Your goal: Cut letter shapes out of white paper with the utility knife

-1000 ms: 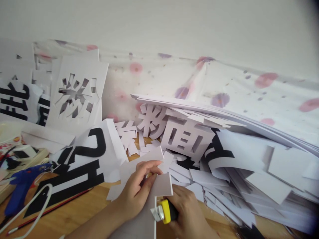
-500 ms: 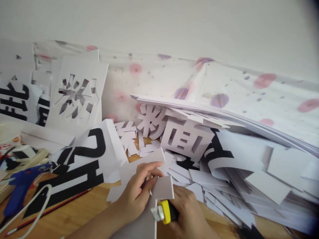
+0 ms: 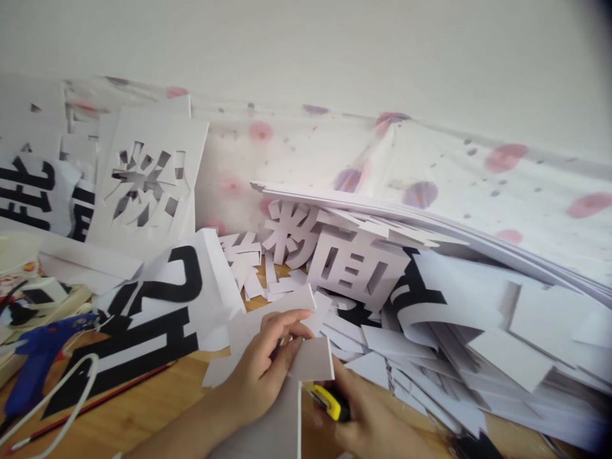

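Note:
My left hand (image 3: pixel 265 366) is closed on a piece of white foam board (image 3: pixel 313 360), with the thumb on top and the fingers bent over its far side. Under the wrist lies a larger strip of the same board (image 3: pixel 270 430), running to the bottom edge. Closed around a yellow and black utility knife (image 3: pixel 331 401), my right hand (image 3: pixel 366 414) is just right of the board. The knife is a little apart from the board's cut edge, and its blade hardly shows.
Cut-out foam board characters (image 3: pixel 358 264) stand behind the hands. White offcuts (image 3: pixel 430 363) are heaped at right, below stacked sheets (image 3: pixel 363 199). Printed black characters (image 3: pixel 138 350), a red pencil (image 3: pixel 100 403), a blue glue gun (image 3: pixel 41 363) and a white cable (image 3: pixel 79 408) lie at left.
The knife has moved right, off the board's edge, and its blade has turned away. My right hand has shifted right and slightly down. My left hand and the board have barely moved.

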Demonstrator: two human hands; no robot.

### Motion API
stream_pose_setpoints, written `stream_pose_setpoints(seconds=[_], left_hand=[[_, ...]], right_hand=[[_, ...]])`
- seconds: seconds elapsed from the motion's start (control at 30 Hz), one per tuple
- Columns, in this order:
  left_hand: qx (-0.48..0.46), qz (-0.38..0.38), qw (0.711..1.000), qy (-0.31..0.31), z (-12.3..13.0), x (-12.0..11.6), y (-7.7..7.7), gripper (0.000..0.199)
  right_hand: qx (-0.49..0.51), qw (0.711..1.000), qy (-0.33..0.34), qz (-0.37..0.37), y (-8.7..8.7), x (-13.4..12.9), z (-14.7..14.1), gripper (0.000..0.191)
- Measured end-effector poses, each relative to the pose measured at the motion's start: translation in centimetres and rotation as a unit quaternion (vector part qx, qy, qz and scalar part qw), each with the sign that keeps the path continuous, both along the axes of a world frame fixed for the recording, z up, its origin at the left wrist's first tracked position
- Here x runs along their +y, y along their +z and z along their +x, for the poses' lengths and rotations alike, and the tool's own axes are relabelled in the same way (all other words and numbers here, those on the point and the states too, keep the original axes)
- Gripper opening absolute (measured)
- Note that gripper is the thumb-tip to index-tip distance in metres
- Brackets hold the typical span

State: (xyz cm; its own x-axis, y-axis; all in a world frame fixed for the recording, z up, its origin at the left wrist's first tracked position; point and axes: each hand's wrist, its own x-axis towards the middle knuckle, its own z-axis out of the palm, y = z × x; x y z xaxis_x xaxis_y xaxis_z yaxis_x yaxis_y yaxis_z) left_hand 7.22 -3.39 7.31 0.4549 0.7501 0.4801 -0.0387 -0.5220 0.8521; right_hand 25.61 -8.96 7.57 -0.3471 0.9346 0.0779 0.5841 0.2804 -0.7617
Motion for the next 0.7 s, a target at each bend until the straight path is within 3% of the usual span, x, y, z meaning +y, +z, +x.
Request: stream_pose_setpoints(seconds=[0.17, 0.37, 0.7], left_hand=[[0.008, -0.028, 0.999, -0.020, -0.2, 0.1, 0.4, 0.031], [0.006, -0.042, 0.998, -0.038, -0.2, 0.0, 0.5, 0.031], [-0.004, -0.058, 0.997, -0.052, -0.2, -0.1, 0.5, 0.030]], right_hand=[[0.096, 0.994, 0.050, -0.002, -0.3, 1.1, 0.5, 0.031], [0.076, 0.992, 0.068, 0.076, -0.2, 1.4, 0.2, 0.036], [0.063, 0.993, 0.072, 0.068, -0.5, 1.8, 0.2, 0.043]])
